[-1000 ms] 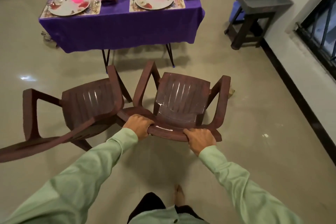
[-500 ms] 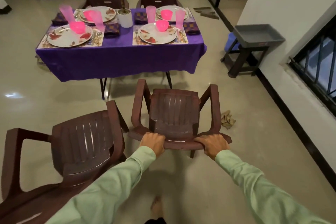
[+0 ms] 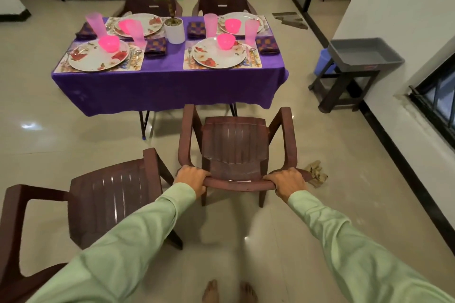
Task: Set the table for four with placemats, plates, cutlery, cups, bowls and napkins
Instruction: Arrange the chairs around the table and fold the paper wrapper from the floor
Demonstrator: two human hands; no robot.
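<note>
Between chair (image 3: 234, 140) and tablecloth hem (image 3: 172, 103), apparently little open floor (image 3: 162, 135).

My arms stretch forward, nearly straight and a little apart, in pale green long sleeves (image 3: 138, 236) down to the wrists. My left hand (image 3: 190, 178) grips the left end of the top rail of a dark brown ribbed plastic armchair (image 3: 234, 145), knuckles up and fingers curled over it, and my right hand (image 3: 286, 183) grips the right end likewise. Below, my bare feet (image 3: 210, 290) stand side by side.
</note>
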